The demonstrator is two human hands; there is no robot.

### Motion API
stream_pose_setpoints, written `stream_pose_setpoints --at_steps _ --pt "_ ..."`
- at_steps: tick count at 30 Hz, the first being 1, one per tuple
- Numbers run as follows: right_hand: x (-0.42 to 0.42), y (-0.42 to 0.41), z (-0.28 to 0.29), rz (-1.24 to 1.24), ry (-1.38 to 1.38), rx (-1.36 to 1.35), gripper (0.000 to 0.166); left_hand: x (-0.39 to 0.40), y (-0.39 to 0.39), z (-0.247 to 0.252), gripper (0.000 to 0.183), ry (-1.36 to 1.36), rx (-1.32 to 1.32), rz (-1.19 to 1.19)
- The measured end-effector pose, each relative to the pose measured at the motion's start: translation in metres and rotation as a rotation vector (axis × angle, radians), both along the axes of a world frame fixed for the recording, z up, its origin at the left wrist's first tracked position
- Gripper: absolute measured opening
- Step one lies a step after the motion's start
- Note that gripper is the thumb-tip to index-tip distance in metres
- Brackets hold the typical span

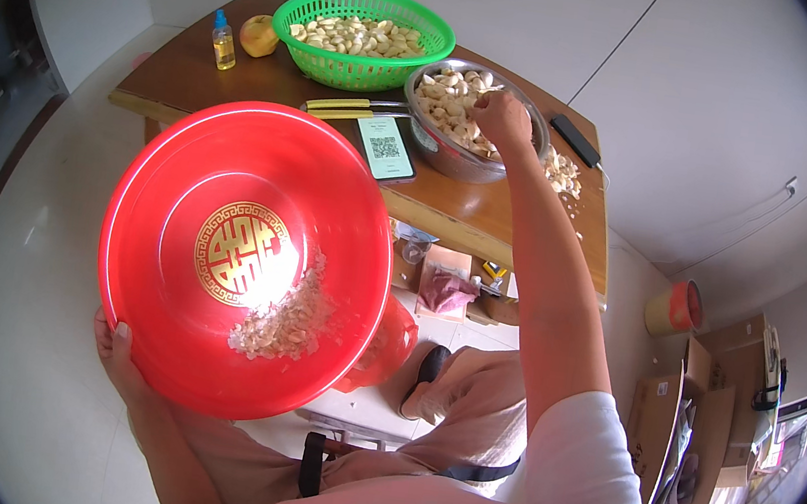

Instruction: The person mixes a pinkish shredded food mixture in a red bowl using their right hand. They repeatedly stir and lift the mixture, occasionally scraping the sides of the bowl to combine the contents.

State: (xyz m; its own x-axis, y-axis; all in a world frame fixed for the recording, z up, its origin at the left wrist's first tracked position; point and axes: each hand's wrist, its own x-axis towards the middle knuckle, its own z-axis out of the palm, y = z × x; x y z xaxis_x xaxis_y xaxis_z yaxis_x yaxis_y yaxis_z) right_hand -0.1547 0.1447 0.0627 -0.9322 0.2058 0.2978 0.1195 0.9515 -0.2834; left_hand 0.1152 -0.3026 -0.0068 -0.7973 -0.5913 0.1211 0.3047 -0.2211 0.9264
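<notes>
My left hand (113,352) grips the lower left rim of a large red plastic basin (166,276), tilted so its inside shows. Garlic skins (281,328) lie in the basin's lower right part, beside a gold emblem. My right hand (504,119) is over a metal bowl (453,154) of unpeeled garlic cloves (453,96), its fingers bent inward; whether they pinch anything is hidden. Behind the basin, a green plastic basket (362,69) holds peeled garlic cloves (358,36). Garlic skins and bits (563,173) lie on the wooden table (469,211) right of the bowl.
A lit phone (386,148), yellow-handled tool (338,108), spray bottle (224,41) and apple (259,35) are on the table. A black phone-like device (575,141) with a cable lies at its right. Below are a red bag (392,345) and pink cloth (448,291). Cardboard boxes (700,417) stand at right.
</notes>
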Motion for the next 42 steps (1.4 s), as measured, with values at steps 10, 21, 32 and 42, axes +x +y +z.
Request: stream_pose_setpoints --at_steps 10,21,32,42 --pt "-0.024 -0.012 -0.008 -0.051 -0.102 0.264 0.022 -0.003 -0.007 -0.009 0.037 0.087 -0.009 -0.076" --pt "0.037 0.164 -0.042 -0.255 0.402 -0.477 0.022 -0.005 0.001 0.001 0.037 0.036 -0.001 -0.052" --pt "0.079 0.096 -0.074 0.011 0.815 -0.785 0.009 -0.005 -0.015 -0.015 0.043 0.077 0.017 -0.083" --pt "0.172 -0.152 -0.103 0.947 -0.228 -0.616 0.018 -0.006 -0.009 -0.020 0.034 0.110 -0.008 -0.115"
